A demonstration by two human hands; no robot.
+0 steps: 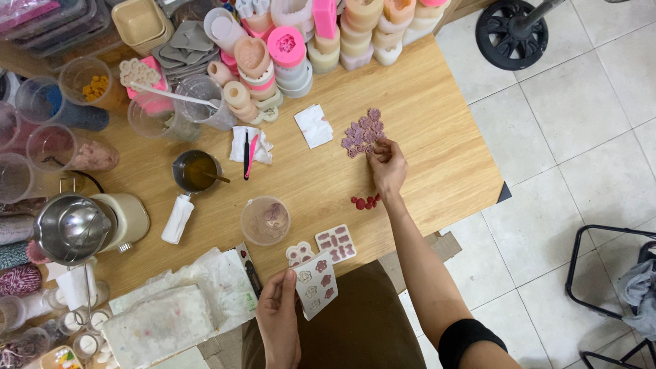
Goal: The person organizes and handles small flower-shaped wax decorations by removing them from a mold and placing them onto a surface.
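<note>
Wooden and crowded along its far side, the table point(424, 102) carries a cluster of mauve flower-shaped pieces point(363, 132) out near its right end, ahead of the person and well apart from the left hand point(279, 316). Only the right hand point(387, 166) is up there, arm stretched forward, fingertips pinched at the cluster's near edge. Back at the lap, the left hand grips a pale mould sheet point(316, 284) by its lower corner, thumb on top, long side tilted away.
</note>
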